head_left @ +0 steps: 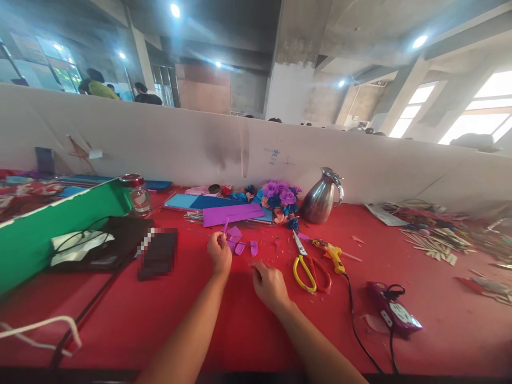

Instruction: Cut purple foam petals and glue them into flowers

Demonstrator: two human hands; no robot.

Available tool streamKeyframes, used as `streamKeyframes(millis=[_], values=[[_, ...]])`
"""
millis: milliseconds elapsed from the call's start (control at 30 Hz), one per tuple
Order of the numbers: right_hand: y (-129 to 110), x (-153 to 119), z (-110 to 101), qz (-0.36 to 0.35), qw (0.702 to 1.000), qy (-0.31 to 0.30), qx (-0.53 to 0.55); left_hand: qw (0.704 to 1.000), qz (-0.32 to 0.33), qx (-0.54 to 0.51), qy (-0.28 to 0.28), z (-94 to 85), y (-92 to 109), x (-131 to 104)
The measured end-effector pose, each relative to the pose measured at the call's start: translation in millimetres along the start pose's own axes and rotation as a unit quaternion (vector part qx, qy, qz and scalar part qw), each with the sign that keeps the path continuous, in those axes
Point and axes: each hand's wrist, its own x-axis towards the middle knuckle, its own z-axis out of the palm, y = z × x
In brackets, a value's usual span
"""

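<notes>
My left hand (pixel 220 255) is closed in a pinch on a narrow purple paper strip (pixel 226 224), which sticks up past the fingertips. Just beyond it lie several purple paper pieces (pixel 240 248), some of them curled. Low over the red table, my right hand (pixel 270 284) has its fingers curled together; whatever is between them, if anything, is too small to make out. To its right rest scissors (pixel 306 273) with one yellow and one red handle, blades pointing away. A yellow glue gun (pixel 334 256) lies beside them, its cord running toward the front edge.
Behind the hands are a purple sheet (pixel 232 214), paper flowers (pixel 282 196) and a steel jug (pixel 322 198). A purple power strip (pixel 394 310) sits right, near wooden sticks (pixel 434 244). Left are a green partition (pixel 64 229), a glass jar (pixel 140 198) and a dark bag (pixel 116 240).
</notes>
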Motion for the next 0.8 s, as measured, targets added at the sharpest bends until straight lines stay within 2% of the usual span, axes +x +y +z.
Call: streamKeyframes(millis=[100, 200, 600, 800], values=[[-3.6, -2.4, -2.6, -0.038, 0.997, -0.028, -0.055, 1.000, -0.003, 0.004, -0.003, 1.2, -1.3, 1.1], [-4.7, -1.8, -2.9, -0.045, 0.996, -0.031, -0.072, 1.000, -0.006, 0.006, -0.006, 2.1, -3.5, 2.0], [2.9, 2.3, 3.3, -0.025, 0.999, 0.006, -0.033, 1.000, -0.012, -0.004, -0.001, 5.9, -6.9, 3.8], [5.0, 2.7, 3.9, -0.018, 1.000, 0.010, -0.013, 0.999, -0.024, -0.021, 0.020, 5.8, -5.6, 2.3]])
